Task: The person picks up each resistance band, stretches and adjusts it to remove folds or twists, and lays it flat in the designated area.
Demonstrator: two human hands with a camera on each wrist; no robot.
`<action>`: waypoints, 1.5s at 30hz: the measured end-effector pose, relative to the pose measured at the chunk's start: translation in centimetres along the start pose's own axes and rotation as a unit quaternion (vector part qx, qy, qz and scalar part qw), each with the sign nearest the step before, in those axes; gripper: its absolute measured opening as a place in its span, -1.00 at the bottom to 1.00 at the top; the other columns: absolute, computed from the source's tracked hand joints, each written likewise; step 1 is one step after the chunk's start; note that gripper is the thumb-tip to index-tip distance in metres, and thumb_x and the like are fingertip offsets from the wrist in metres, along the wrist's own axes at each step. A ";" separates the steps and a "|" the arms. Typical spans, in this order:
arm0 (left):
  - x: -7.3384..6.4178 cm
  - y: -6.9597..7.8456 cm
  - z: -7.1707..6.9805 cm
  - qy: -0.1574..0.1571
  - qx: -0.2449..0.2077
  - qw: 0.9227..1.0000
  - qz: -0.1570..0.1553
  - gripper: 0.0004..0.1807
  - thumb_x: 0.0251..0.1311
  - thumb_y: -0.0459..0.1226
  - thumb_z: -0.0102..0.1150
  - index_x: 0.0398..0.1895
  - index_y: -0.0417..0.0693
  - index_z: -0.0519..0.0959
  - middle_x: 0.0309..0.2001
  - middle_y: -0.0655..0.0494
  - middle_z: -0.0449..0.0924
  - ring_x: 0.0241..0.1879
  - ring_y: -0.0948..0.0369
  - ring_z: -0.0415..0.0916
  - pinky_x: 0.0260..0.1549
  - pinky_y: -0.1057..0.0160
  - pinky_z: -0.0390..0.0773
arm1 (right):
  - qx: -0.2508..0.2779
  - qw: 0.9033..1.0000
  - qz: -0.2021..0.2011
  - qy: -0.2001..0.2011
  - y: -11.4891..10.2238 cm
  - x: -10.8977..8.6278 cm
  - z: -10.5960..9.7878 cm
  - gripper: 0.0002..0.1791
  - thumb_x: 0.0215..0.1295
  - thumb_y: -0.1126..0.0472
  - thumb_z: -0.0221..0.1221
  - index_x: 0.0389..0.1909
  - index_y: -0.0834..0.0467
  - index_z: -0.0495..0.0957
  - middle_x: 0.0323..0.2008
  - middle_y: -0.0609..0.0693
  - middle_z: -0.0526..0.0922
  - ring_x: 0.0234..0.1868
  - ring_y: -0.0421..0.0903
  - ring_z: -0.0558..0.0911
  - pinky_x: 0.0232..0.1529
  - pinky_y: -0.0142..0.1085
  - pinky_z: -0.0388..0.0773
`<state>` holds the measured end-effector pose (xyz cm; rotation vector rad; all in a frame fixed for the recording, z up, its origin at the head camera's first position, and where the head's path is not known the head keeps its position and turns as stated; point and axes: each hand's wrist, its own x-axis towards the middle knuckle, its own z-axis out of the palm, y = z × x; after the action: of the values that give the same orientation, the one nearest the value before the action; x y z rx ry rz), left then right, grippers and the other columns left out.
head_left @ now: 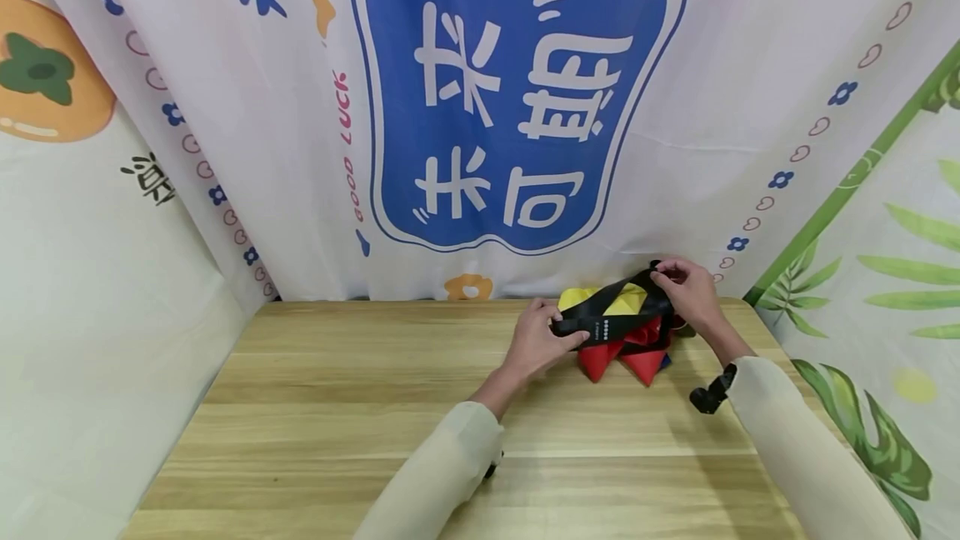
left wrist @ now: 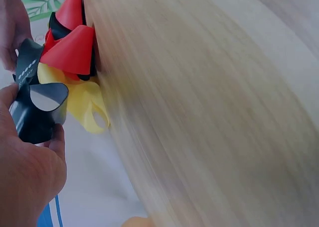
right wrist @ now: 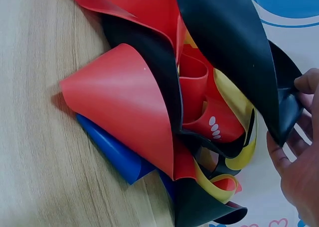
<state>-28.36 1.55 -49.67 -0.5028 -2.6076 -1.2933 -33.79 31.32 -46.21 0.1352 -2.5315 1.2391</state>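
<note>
Both hands hold a black resistance band (head_left: 617, 327) stretched over a loose pile of loop bands at the table's back right. My left hand (head_left: 536, 342) pinches its left end between thumb and fingers, beside a white printed mark. At the other end, my right hand (head_left: 686, 292) pinches the band, clearer in the right wrist view, where this hand (right wrist: 301, 142) is partly cut off. Beneath lie red bands (right wrist: 124, 102), yellow bands (left wrist: 84, 102) and a blue band (right wrist: 110, 150), folded and tangled with further dark bands (right wrist: 199, 204).
The wooden table (head_left: 360, 407) ends at a white printed curtain (head_left: 315, 190) just behind the pile. Another leaf-printed cloth (head_left: 900, 290) hangs along the right side. A black wrist camera (head_left: 712, 392) sits by the right sleeve.
</note>
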 end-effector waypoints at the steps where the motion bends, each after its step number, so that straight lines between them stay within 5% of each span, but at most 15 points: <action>1: 0.0 -0.1 -0.1 0.004 -0.001 1.000 0.002 -0.56 0.11 -0.03 0.58 -0.44 -0.09 0.50 0.02 0.02 0.59 0.01 0.08 0.55 0.06 0.20 0.59 | 0.000 1.000 -0.001 0.001 0.0 0.0 0.0 -0.69 0.54 0.12 0.24 -0.01 0.33 0.65 0.05 0.26 0.67 -0.12 -0.13 0.57 -0.21 -0.63 0.44; 8: -0.4 -0.5 -1.1 0.032 -0.010 0.999 0.006 -0.65 0.13 -0.20 0.52 -0.48 -0.10 0.46 -0.05 0.00 0.56 -0.03 0.07 0.54 0.02 0.17 0.62 | 0.042 0.999 0.014 0.006 -0.5 -0.3 -0.3 -0.70 0.53 0.15 0.26 -0.04 0.36 0.65 -0.06 0.16 0.69 -0.25 -0.36 0.58 -0.27 -0.59 0.50; 14: -0.6 -0.9 -1.9 0.050 -0.020 0.999 0.002 -0.71 0.13 -0.30 0.48 -0.44 -0.09 0.46 -0.11 -0.02 0.57 -0.09 0.07 0.53 -0.04 0.17 0.60 | 0.085 0.995 0.047 -0.003 -0.9 -0.6 -0.6 -0.68 0.53 0.16 0.24 -0.01 0.40 0.63 -0.21 -0.15 0.68 -0.29 -0.34 0.57 -0.30 -0.48 0.56; 25: -0.9 -1.7 -3.4 0.036 -0.074 0.996 -0.021 -0.80 0.15 -0.40 0.38 -0.35 -0.09 0.49 -0.21 0.05 0.62 -0.25 0.18 0.51 -0.25 0.28 0.58 | 0.134 0.989 0.058 0.006 -0.4 -1.1 -0.7 -0.82 0.48 0.26 0.25 -0.16 0.36 0.63 -0.45 -0.36 0.68 -0.39 -0.36 0.60 -0.39 -0.48 0.60; 30: -1.3 -2.0 -4.4 0.025 -0.087 0.995 -0.036 -0.84 0.19 -0.39 0.35 -0.30 -0.07 0.52 -0.24 0.04 0.62 -0.35 0.21 0.49 -0.35 0.31 0.57 | 0.153 0.987 0.055 -0.002 -0.3 -1.4 -0.5 -0.90 0.46 0.30 0.24 -0.21 0.29 0.64 -0.44 -0.38 0.69 -0.40 -0.36 0.61 -0.40 -0.49 0.57; 38: -1.9 -2.3 -5.9 0.018 -0.085 0.996 -0.036 -0.85 0.21 -0.36 0.34 -0.26 -0.07 0.54 -0.25 0.05 0.60 -0.44 0.24 0.40 -0.33 0.26 0.51 | 0.158 0.985 0.060 -0.023 -0.9 -2.0 0.0 -0.72 0.50 0.19 0.26 -0.07 0.39 0.57 -0.40 -0.31 0.65 -0.37 -0.26 0.57 -0.35 -0.44 0.59; 45: -2.1 -2.6 -7.0 0.026 -0.101 0.994 -0.042 -0.84 0.20 -0.40 0.35 -0.25 -0.08 0.54 -0.24 0.01 0.61 -0.40 0.22 0.47 -0.35 0.27 0.53 | 0.209 0.975 0.069 -0.041 -1.1 -2.7 0.6 -0.84 0.49 0.16 0.31 -0.18 0.18 0.60 -0.40 -0.26 0.63 -0.42 -0.28 0.51 -0.40 -0.44 0.54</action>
<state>-27.32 -5.90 -48.02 -0.3877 -2.4935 -1.5840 -31.12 30.01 -46.60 0.1094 -2.3405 1.8463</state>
